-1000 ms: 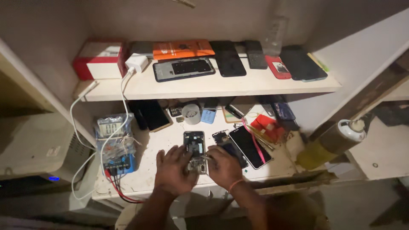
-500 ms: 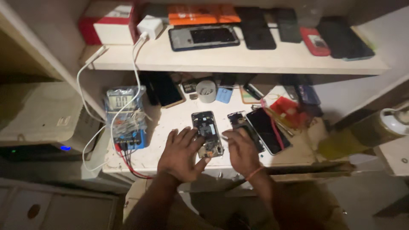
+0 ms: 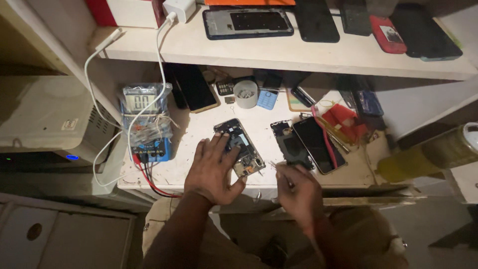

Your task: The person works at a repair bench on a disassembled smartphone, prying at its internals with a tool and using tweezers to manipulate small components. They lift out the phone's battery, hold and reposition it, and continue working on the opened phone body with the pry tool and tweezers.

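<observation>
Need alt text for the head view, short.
A person's left hand rests flat on an opened smartphone with exposed circuit board on a white workbench, while the right hand pinches a thin metal tool. A blue multimeter stands to the left.

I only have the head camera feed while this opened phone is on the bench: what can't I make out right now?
- Opened phone: its lower left is covered by the left hand.
- Right hand: a thin tool seems pinched at the fingertips, too small and blurred to identify.
- Back of the lower shelf: deep shadow hides the items behind the small white cup.
- Red box and white charger: cut off by the top edge.
</observation>
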`<action>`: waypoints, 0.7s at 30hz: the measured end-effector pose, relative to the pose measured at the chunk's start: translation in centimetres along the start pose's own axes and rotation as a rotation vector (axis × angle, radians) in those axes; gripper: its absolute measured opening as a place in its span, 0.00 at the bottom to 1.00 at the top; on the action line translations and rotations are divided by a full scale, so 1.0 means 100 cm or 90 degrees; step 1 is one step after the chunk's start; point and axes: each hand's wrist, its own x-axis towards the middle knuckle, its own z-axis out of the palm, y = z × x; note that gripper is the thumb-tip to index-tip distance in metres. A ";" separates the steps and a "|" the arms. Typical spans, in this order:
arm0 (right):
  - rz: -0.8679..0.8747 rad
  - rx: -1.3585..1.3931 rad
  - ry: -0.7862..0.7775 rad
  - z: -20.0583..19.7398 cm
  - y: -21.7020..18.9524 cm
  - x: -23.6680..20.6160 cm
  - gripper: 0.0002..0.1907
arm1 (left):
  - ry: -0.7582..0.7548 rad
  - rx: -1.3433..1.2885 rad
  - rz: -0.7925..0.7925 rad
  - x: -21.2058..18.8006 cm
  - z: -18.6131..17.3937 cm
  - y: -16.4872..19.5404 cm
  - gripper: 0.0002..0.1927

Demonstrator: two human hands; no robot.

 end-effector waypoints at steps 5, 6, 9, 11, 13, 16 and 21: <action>-0.043 -0.054 -0.075 -0.006 0.000 -0.002 0.18 | -0.120 0.003 -0.058 0.004 -0.003 0.004 0.45; 0.008 -0.079 -0.113 -0.006 -0.001 -0.002 0.20 | -0.130 0.011 -0.058 0.004 -0.003 0.004 0.46; -0.073 -0.153 -0.099 -0.006 -0.001 -0.001 0.23 | -0.092 0.008 -0.043 0.003 -0.002 0.004 0.43; -0.122 -0.170 -0.094 -0.006 0.002 0.000 0.23 | -0.059 0.001 -0.031 0.000 0.000 0.002 0.43; -0.100 -0.145 -0.105 -0.007 0.007 -0.001 0.23 | -0.033 -0.015 -0.022 -0.001 0.002 0.001 0.43; 0.039 -0.059 -0.121 -0.005 0.016 -0.004 0.19 | -0.013 -0.032 -0.014 -0.002 0.004 0.000 0.43; 0.045 0.011 -0.072 -0.003 0.026 -0.005 0.09 | -0.037 -0.026 -0.029 -0.002 0.002 0.001 0.43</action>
